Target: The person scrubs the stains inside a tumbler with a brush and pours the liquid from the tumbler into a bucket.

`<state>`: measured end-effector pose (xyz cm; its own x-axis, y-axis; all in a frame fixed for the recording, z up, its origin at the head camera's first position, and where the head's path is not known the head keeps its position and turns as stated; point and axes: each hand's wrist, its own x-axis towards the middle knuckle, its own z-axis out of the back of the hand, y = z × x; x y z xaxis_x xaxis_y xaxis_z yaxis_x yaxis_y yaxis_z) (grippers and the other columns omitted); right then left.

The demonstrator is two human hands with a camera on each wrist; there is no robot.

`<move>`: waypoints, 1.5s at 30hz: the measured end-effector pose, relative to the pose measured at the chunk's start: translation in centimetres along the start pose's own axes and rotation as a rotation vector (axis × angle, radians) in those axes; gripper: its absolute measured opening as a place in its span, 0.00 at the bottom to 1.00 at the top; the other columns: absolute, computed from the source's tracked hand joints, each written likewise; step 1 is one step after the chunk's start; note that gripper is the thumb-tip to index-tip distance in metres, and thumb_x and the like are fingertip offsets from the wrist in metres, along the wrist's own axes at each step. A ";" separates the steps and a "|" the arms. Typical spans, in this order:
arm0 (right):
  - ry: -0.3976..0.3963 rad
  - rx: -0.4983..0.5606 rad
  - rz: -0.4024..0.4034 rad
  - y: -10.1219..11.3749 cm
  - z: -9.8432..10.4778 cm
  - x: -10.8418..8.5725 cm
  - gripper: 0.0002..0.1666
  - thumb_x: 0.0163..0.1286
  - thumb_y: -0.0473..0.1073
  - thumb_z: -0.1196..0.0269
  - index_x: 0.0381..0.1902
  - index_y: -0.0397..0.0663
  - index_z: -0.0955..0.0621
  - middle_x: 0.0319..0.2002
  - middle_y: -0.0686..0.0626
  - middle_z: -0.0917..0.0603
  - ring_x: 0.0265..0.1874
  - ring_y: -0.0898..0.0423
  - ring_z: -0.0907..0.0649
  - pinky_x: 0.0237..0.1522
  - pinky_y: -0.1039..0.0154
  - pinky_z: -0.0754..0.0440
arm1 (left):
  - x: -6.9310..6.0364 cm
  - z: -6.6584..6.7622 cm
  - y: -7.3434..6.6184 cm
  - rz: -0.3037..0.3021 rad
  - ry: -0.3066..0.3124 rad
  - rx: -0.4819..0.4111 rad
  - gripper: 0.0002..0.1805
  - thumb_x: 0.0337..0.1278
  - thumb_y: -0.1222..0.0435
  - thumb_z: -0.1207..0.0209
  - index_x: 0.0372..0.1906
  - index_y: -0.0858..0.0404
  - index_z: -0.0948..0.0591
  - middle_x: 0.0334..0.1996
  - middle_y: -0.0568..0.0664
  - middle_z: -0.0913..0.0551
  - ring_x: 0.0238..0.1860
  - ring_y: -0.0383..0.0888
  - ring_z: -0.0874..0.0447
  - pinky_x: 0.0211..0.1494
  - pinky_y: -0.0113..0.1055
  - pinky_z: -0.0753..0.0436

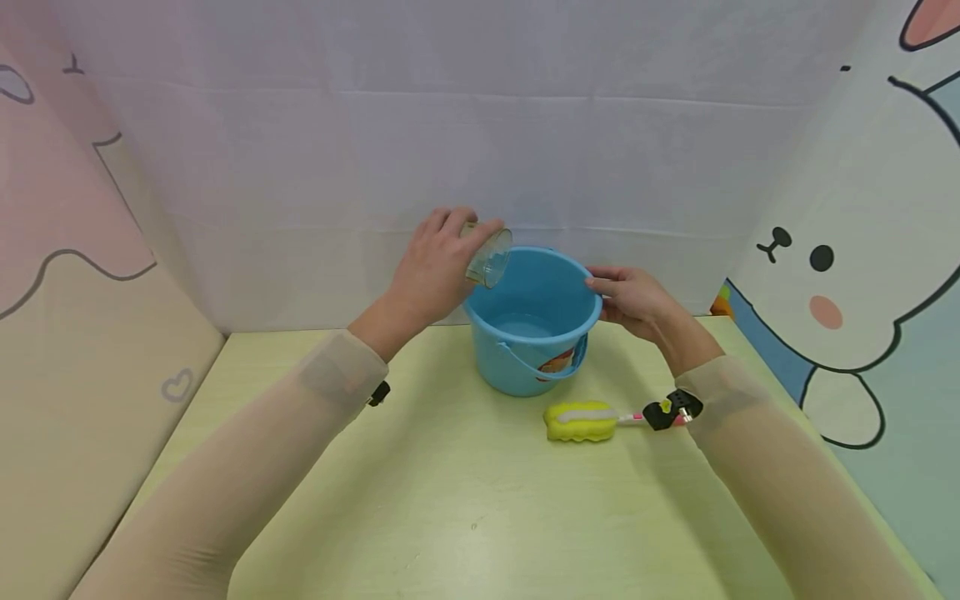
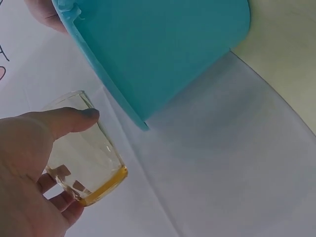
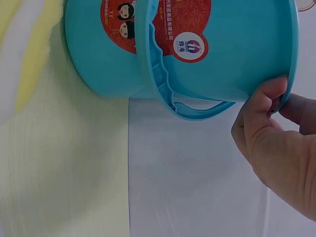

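A clear glass point(image 1: 491, 257) with an amber-tinted base is gripped by my left hand point(image 1: 441, 262). It is tilted over the left rim of a blue bucket point(image 1: 510, 367), its mouth towards the bucket. The left wrist view shows the thumb along one side of the glass point(image 2: 91, 153) and fingers round the other. My right hand point(image 1: 633, 300) pinches the bucket's right rim, and the right wrist view shows finger and thumb on either side of that rim. The bucket's handle point(image 3: 153, 64) hangs down over a red sticker point(image 3: 173, 29).
A yellow and white sponge brush point(image 1: 581, 422) lies in front of the bucket, its pink and white handle partly hidden by the right wrist camera. The pale table point(image 1: 450, 500) meets a white cloth wall point(image 1: 300, 183) behind. Cartoon-printed panels point(image 1: 847, 250) stand at both sides.
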<state>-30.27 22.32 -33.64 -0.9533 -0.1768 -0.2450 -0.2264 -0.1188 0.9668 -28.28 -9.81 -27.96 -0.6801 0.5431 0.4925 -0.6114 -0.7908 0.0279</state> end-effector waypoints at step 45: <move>0.076 -0.001 -0.017 0.2 0.9 -0.5 0.33 0.88 0.44 0.48 0.85 0.45 0.40 0.76 0.37 0.32 0.54 0.50 0.17 0.51 0.64 0.13 | -7.6 0.1 -0.1 0.384 -0.152 -0.740 0.50 0.48 0.61 0.17 0.76 0.56 0.30 0.64 0.52 0.24 0.63 0.51 0.27 0.63 0.52 0.21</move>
<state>-30.05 23.26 -33.31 -0.9314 -0.2486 -0.2660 -0.2420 -0.1229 0.9624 -22.99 -13.87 -31.68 -0.8653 0.1888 0.4644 -0.4922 -0.4951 -0.7159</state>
